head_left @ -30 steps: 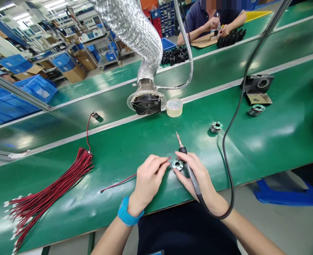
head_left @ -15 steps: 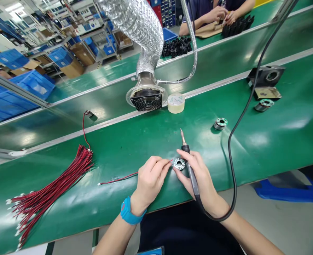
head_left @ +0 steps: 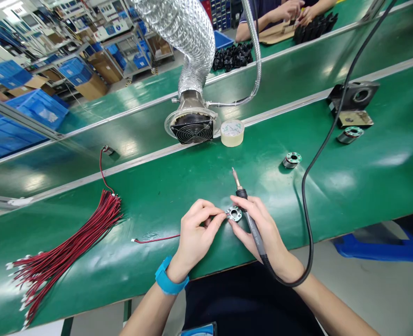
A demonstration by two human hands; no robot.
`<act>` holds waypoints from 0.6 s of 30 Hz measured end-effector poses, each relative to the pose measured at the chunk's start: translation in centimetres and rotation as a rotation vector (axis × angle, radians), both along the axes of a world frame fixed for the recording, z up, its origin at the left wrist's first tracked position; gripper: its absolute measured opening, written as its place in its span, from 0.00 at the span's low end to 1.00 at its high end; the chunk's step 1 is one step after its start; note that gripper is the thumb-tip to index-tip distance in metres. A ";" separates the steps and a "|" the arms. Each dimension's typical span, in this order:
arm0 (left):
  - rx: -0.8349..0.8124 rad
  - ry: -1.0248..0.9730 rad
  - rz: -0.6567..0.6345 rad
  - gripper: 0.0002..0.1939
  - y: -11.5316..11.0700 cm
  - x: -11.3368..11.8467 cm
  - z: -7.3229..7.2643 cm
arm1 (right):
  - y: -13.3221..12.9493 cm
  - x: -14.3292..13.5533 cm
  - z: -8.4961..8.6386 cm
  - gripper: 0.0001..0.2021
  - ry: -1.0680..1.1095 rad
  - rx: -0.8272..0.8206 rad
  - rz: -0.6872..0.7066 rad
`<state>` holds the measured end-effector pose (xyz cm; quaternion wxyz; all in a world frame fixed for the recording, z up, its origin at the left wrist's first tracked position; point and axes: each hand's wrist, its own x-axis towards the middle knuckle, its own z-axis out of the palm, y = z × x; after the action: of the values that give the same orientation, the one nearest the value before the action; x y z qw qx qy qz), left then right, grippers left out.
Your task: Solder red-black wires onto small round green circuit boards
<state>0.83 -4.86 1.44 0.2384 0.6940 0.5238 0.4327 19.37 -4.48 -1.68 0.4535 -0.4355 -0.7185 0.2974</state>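
Observation:
My left hand pinches a thin red wire, its fingertips at the left rim of a small round motor part with a ring circuit board. The wire trails out to the left and ends in a white connector on the mat. A soldering iron rests in my right hand, its tip pointing up and away, clear of the board. The thumb and forefinger of that hand also flank the motor part. A bundle of red and black wires with white connectors lies at the left.
A fume duct with a fan grille hangs at the back beside a tape roll. Two similar motor parts and a metal bracket stand at the right. The iron's black cable loops past my right wrist. Across the bench, a co-worker's hands handle parts.
My left fingertips have come up against the ring board with the wire end, now mostly hidden by them. The soldering iron has tilted slightly left. The view has shifted a little.

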 end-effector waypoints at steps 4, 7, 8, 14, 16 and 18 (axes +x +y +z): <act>-0.103 -0.116 -0.043 0.03 0.1 0.1 0.3 | 0.4 0.5 0.1 0.27 0.076 -0.063 0.161; -0.182 -0.166 -0.055 0.05 0.2 0.5 0.2 | 0.4 0.8 -0.1 0.28 0.077 -0.064 0.156; -0.202 -0.174 -0.054 0.06 0.2 0.6 0.2 | 0.3 0.8 -0.2 0.28 0.073 -0.059 0.142; -0.219 -0.171 -0.056 0.05 0.3 0.8 -0.3 | 0.4 0.7 -0.2 0.28 0.056 -0.025 0.127; -0.213 -0.171 -0.058 0.06 0.3 0.7 -0.3 | 0.6 0.8 0.0 0.29 0.063 -0.042 0.194; -0.197 -0.166 -0.054 0.06 0.3 0.6 -0.2 | 0.9 1.0 0.1 0.31 0.065 -0.073 0.255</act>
<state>1.45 -4.56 1.19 0.3596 0.6430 0.5233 0.4283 20.37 -3.59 -1.58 0.4190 -0.3470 -0.7416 0.3925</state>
